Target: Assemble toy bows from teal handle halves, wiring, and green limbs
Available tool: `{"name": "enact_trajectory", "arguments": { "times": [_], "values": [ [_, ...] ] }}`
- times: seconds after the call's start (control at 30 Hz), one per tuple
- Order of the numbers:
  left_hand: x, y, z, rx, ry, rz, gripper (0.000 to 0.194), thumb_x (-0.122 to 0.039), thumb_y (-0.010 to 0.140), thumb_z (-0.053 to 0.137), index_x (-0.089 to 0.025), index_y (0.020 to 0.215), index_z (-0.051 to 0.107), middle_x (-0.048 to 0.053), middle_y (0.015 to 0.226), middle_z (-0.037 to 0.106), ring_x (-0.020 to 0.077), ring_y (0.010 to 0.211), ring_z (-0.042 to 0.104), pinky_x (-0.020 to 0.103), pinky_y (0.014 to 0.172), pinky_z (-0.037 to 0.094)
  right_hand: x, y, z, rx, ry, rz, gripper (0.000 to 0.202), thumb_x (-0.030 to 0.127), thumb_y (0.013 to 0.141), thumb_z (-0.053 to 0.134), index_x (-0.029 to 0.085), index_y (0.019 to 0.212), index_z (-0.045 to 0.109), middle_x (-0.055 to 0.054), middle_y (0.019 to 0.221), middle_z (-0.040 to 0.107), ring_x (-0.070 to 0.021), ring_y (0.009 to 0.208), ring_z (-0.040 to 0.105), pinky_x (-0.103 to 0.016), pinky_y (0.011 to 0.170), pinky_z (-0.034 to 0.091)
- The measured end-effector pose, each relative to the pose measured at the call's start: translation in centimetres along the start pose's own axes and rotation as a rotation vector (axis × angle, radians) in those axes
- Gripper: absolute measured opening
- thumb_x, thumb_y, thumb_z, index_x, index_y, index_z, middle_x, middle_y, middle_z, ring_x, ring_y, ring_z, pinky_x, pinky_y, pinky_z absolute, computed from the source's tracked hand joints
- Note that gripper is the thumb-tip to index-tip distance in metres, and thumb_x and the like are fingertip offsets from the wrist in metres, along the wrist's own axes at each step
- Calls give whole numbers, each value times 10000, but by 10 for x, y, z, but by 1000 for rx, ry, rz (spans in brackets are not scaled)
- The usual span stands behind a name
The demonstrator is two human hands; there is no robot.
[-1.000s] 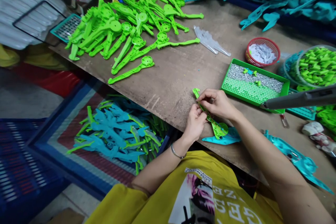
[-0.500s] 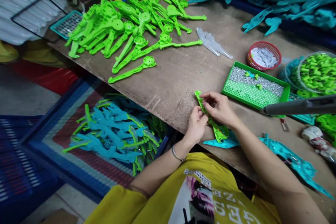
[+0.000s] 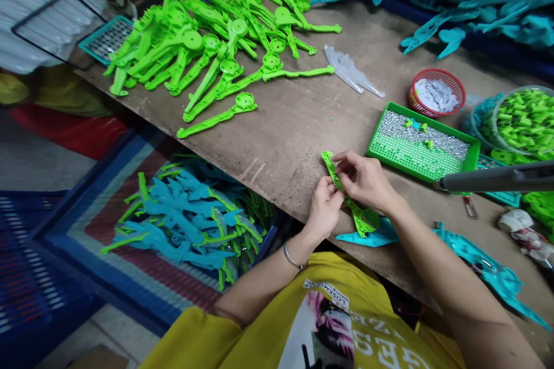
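Observation:
Near the table's front edge, my left hand [image 3: 325, 206] is closed around the middle of a long lime-green plastic part [image 3: 360, 216]. My right hand [image 3: 366, 180] pinches the same part higher up, its fingertips close to the left thumb. Whether a smaller piece sits between the fingers is hidden. The green part's narrow end points away from me; its wide end lies over a turquoise plastic part [image 3: 367, 238]. Farther right, under my right forearm, rests another turquoise plastic part [image 3: 480, 259].
Green parts [image 3: 186, 40] are heaped at the far left. A green tray [image 3: 404, 158] holds small metal pieces, beside a red basket [image 3: 462, 92] and a tub of green pieces [image 3: 526, 118]. A grey tool [image 3: 497, 179] juts in from the right. Below stands a filled blue crate [image 3: 99, 294].
Both hands keep nearly the same place on the green part, with only slight finger movement. The view has shifted a little.

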State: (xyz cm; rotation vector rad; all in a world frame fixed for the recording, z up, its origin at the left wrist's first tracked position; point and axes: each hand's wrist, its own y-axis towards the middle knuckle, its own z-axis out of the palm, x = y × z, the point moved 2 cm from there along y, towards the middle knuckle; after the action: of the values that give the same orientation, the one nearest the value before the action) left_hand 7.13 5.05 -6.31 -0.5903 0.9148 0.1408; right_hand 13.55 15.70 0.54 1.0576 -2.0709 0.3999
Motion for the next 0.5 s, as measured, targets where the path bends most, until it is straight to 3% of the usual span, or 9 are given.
{"name": "enact_trajectory", "arguments": {
  "times": [0.27, 0.5],
  "values": [
    [6, 3, -3, 1, 29, 27, 325, -304, 795, 734, -201, 1003, 507, -9, 819, 684, 115, 712, 625, 197, 629, 456, 0, 2, 9, -60, -69, -55, 464, 24, 733, 525, 162, 1174, 559, -37, 872, 714, -158, 746, 671, -262, 707, 503],
    [4, 2, -2, 12, 9, 30, 290, -254, 799, 708, -193, 999, 506, 1, 858, 697, 110, 728, 633, 214, 678, 496, 0, -1, 5, -69, -28, -79, 422, 35, 763, 533, 172, 1161, 553, -38, 892, 732, -158, 762, 705, -271, 733, 537]
  ]
}}
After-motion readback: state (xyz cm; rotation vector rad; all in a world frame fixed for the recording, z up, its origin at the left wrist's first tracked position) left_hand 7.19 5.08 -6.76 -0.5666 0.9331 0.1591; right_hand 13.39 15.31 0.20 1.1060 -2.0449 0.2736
